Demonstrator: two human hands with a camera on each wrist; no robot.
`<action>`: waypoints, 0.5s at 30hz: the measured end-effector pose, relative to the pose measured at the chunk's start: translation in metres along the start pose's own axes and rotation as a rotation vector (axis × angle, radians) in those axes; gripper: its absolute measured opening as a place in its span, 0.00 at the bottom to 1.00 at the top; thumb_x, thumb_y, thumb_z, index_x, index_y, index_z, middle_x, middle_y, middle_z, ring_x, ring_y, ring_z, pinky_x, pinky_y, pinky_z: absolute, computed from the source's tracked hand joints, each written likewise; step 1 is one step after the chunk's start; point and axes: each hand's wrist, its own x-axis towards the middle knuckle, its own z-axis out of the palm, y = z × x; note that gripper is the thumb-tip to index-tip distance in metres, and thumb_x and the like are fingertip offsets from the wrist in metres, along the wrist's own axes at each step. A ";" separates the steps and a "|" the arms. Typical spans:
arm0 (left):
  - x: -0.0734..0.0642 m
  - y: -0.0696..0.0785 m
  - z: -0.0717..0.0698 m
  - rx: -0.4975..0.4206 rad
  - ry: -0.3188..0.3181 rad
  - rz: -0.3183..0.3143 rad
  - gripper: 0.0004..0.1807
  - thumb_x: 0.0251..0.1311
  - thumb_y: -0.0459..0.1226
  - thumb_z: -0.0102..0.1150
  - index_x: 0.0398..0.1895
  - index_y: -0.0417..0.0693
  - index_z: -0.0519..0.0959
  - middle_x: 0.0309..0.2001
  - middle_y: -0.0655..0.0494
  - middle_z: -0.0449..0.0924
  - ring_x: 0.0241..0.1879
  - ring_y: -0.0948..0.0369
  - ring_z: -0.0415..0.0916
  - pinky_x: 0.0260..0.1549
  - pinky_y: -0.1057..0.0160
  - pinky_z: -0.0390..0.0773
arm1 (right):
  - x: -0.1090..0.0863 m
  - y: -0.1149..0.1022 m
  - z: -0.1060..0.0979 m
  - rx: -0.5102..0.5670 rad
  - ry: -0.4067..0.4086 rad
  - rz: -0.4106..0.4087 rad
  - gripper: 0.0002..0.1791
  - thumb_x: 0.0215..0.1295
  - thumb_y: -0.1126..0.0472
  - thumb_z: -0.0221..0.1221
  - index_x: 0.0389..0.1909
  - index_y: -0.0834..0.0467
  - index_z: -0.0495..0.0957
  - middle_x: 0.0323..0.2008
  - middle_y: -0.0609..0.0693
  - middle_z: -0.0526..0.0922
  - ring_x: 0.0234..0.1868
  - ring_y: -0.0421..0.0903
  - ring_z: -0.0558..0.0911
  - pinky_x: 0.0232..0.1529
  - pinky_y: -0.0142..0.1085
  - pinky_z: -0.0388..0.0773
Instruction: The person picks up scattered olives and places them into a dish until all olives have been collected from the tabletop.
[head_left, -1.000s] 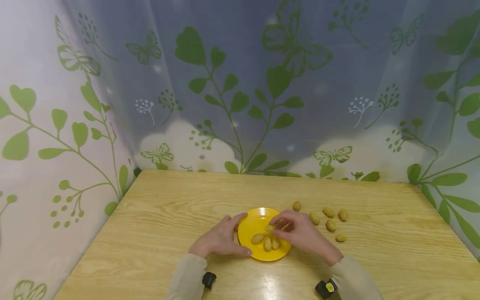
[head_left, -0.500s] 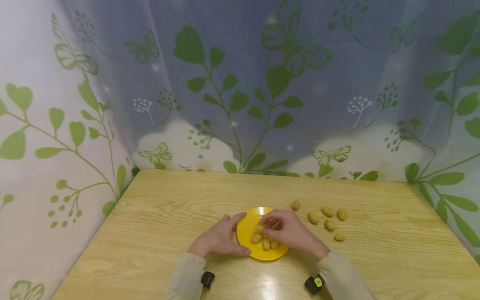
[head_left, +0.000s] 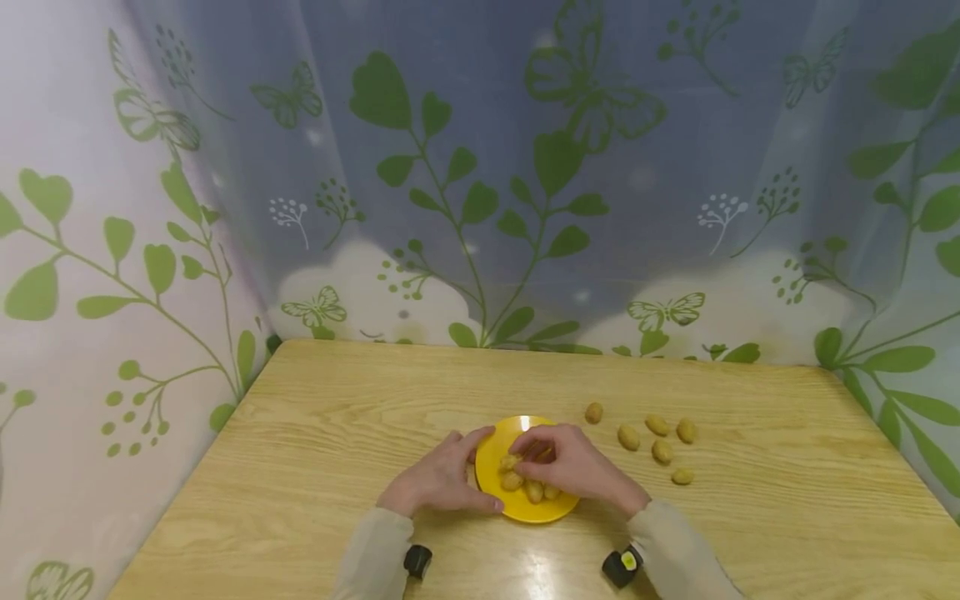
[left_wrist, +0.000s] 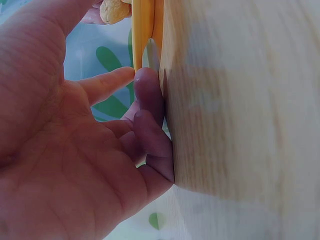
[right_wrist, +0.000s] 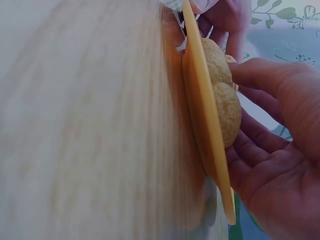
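A yellow plate [head_left: 489,450] sits on the wooden table, its left rim held by my left hand [head_left: 444,475] between thumb and fingers. The left wrist view shows fingers of that hand [left_wrist: 100,145] against the plate's edge [left_wrist: 142,30]. Over the plate, my right hand [head_left: 581,467] pinches a small, tan, wrinkled potato [head_left: 509,462] at the left inside. Other small potatoes [head_left: 534,492] lie just below it on the plate, partly covered by the right hand. From the right wrist, two potatoes [right_wrist: 227,112] show above the plate rim [right_wrist: 210,110].
Several loose potatoes [head_left: 662,452] are scattered on the wooden table [head_left: 360,400], right of the plate. A patterned curtain [head_left: 480,167] hangs behind the table's back edge. Black wrist cameras [head_left: 621,567] sit near both sleeves.
My right hand has moved left over the plate, bringing the pinched potato beside the others. The left hand stays at the plate's rim. The loose potatoes have not moved.
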 end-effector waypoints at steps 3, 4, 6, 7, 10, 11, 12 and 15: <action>0.000 -0.001 0.000 0.000 0.000 0.004 0.59 0.46 0.56 0.78 0.80 0.55 0.57 0.52 0.50 0.72 0.46 0.59 0.72 0.54 0.48 0.77 | 0.000 -0.001 -0.001 -0.020 -0.020 0.011 0.08 0.67 0.56 0.67 0.46 0.51 0.86 0.39 0.45 0.88 0.40 0.37 0.82 0.42 0.30 0.79; 0.000 -0.001 0.001 0.000 0.000 0.005 0.59 0.46 0.56 0.78 0.80 0.55 0.57 0.52 0.50 0.72 0.46 0.59 0.72 0.53 0.49 0.77 | 0.000 -0.001 -0.001 -0.022 -0.024 0.013 0.08 0.67 0.56 0.67 0.45 0.51 0.86 0.39 0.45 0.88 0.40 0.37 0.82 0.42 0.30 0.80; 0.000 -0.001 0.001 0.000 0.001 0.006 0.59 0.46 0.56 0.78 0.80 0.55 0.57 0.52 0.51 0.72 0.46 0.59 0.73 0.53 0.49 0.77 | -0.001 -0.001 -0.001 -0.025 -0.029 0.012 0.08 0.67 0.56 0.67 0.44 0.51 0.86 0.38 0.44 0.87 0.39 0.37 0.82 0.41 0.30 0.80; 0.000 -0.002 0.001 -0.001 0.001 0.007 0.59 0.46 0.56 0.78 0.81 0.55 0.57 0.52 0.51 0.72 0.46 0.59 0.72 0.53 0.50 0.77 | -0.001 0.000 0.000 -0.025 -0.031 0.011 0.07 0.67 0.56 0.67 0.44 0.51 0.86 0.38 0.44 0.87 0.38 0.37 0.82 0.41 0.30 0.80; 0.001 -0.002 0.002 0.000 0.004 0.007 0.59 0.46 0.56 0.78 0.81 0.55 0.57 0.52 0.52 0.72 0.46 0.60 0.72 0.52 0.51 0.77 | -0.001 0.001 0.000 -0.018 -0.033 0.006 0.05 0.67 0.56 0.67 0.41 0.50 0.87 0.36 0.43 0.88 0.36 0.37 0.82 0.39 0.30 0.80; 0.001 -0.002 0.002 0.000 0.005 0.008 0.59 0.46 0.56 0.78 0.81 0.55 0.57 0.51 0.52 0.72 0.46 0.60 0.72 0.52 0.52 0.77 | -0.001 0.001 0.000 -0.017 -0.034 0.006 0.04 0.67 0.56 0.68 0.40 0.50 0.87 0.35 0.42 0.88 0.35 0.37 0.83 0.39 0.30 0.81; 0.001 -0.003 0.002 0.000 0.005 0.008 0.59 0.46 0.56 0.78 0.81 0.55 0.57 0.51 0.52 0.72 0.46 0.60 0.72 0.51 0.52 0.77 | -0.001 0.001 0.001 -0.014 -0.034 0.008 0.03 0.67 0.56 0.67 0.39 0.49 0.87 0.35 0.42 0.88 0.34 0.37 0.83 0.39 0.30 0.81; 0.002 -0.003 0.002 0.000 0.007 0.006 0.60 0.45 0.56 0.78 0.81 0.55 0.57 0.51 0.53 0.72 0.45 0.60 0.72 0.51 0.52 0.77 | -0.001 0.000 0.001 -0.007 -0.036 0.012 0.03 0.67 0.56 0.67 0.39 0.49 0.87 0.35 0.42 0.88 0.34 0.37 0.83 0.39 0.30 0.81</action>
